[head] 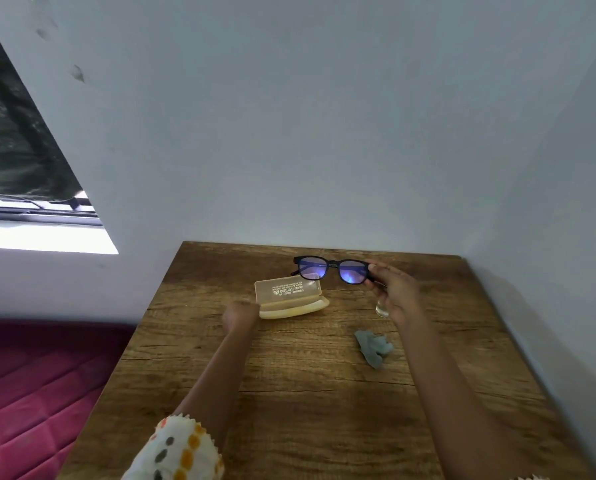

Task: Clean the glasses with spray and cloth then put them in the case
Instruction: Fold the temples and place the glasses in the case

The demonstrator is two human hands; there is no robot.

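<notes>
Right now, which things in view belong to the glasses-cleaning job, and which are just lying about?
Job: glasses, pinched by the right hand; open case, left hand at its end; crumpled grey cloth; small clear bottle, partly hidden behind the right hand, probably the spray.
Just there: wooden table underneath; red quilted mattress; window.
</notes>
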